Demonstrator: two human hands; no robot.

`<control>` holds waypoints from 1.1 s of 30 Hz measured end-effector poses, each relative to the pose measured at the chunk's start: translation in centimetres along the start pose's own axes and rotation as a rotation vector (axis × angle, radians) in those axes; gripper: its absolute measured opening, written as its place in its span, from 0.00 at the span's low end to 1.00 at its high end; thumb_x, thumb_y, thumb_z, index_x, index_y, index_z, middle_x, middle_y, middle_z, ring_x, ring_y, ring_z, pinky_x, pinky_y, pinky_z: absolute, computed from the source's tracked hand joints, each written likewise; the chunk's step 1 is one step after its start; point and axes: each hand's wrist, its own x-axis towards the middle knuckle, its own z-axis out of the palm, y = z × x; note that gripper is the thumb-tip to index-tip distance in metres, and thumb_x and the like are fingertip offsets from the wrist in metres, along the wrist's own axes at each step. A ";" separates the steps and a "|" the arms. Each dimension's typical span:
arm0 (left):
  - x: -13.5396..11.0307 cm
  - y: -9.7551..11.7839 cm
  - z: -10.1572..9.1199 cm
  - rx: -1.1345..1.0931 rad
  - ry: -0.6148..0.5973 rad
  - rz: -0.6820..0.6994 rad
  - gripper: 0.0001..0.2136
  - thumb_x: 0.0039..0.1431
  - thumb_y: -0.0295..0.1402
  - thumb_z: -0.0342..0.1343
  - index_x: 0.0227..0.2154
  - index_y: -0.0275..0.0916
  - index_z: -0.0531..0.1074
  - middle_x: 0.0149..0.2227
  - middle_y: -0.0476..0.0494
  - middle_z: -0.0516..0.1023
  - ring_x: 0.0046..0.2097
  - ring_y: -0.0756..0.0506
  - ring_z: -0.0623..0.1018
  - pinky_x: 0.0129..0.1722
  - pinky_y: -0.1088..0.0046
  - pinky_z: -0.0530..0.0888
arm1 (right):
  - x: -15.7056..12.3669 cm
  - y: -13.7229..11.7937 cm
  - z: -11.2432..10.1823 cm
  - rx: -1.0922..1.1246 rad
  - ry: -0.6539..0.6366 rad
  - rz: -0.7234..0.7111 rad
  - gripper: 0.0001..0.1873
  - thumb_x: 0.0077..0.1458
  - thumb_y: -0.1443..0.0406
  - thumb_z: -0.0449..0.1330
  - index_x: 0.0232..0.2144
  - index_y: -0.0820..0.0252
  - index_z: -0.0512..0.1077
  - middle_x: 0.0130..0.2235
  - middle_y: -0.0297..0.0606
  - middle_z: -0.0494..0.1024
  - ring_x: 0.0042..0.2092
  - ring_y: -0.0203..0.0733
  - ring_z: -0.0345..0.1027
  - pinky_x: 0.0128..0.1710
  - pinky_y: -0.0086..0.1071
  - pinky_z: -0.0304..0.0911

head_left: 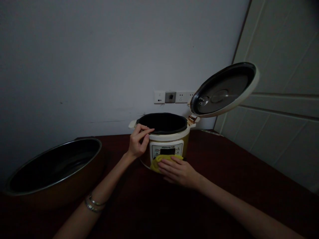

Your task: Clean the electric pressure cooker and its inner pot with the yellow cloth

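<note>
An electric pressure cooker (pixel 169 136) stands against the wall, its dark pot mouth uncovered. The hinged lid (pixel 223 93) is raised and leans out to the right. My left hand (pixel 138 140) holds the cooker's front left rim, with the fingers over the edge and the thumb lower on the outside. A folded yellow cloth (pixel 156 163) lies under my right hand (pixel 178 171), which presses it against the lower front panel, just below the dark display. The cloth covers the bottom of that panel.
A large wide pot (pixel 67 179) with a dark inside sits tilted in view on the left of the dark red table (pixel 211 199). Wall sockets (pixel 181 97) are behind the cooker. A panelled light surface (pixel 279 132) borders the table on the right.
</note>
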 end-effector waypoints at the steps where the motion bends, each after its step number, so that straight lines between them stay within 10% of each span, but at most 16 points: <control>1: 0.0 0.0 0.0 0.002 -0.002 -0.002 0.13 0.60 0.29 0.47 0.43 0.39 0.74 0.36 0.42 0.69 0.41 0.44 0.70 0.41 0.59 0.71 | -0.7 -0.4 0.3 0.016 -0.019 -0.008 0.18 0.60 0.63 0.53 0.52 0.62 0.68 0.57 0.38 0.68 0.61 0.35 0.54 0.61 0.34 0.52; 15: 0.1 0.2 0.0 0.024 -0.001 -0.015 0.13 0.60 0.29 0.46 0.42 0.38 0.75 0.36 0.42 0.69 0.41 0.45 0.71 0.40 0.61 0.71 | 5.6 1.8 -1.8 -0.158 0.112 0.067 0.17 0.60 0.70 0.52 0.51 0.63 0.69 0.57 0.40 0.67 0.62 0.44 0.54 0.61 0.43 0.52; 26: 0.2 0.2 -0.2 -0.011 -0.013 -0.021 0.13 0.59 0.29 0.47 0.42 0.38 0.75 0.36 0.42 0.69 0.41 0.44 0.70 0.41 0.59 0.71 | -1.4 -2.4 1.7 0.035 -0.077 -0.053 0.18 0.61 0.71 0.47 0.50 0.62 0.70 0.59 0.34 0.65 0.62 0.36 0.53 0.61 0.35 0.53; 33: 0.2 0.3 -0.1 -0.017 0.002 -0.037 0.13 0.60 0.30 0.46 0.41 0.39 0.75 0.35 0.42 0.70 0.40 0.44 0.71 0.39 0.60 0.71 | 2.6 0.0 -0.6 0.015 -0.049 -0.009 0.19 0.61 0.72 0.47 0.51 0.64 0.69 0.58 0.38 0.66 0.63 0.38 0.51 0.62 0.38 0.52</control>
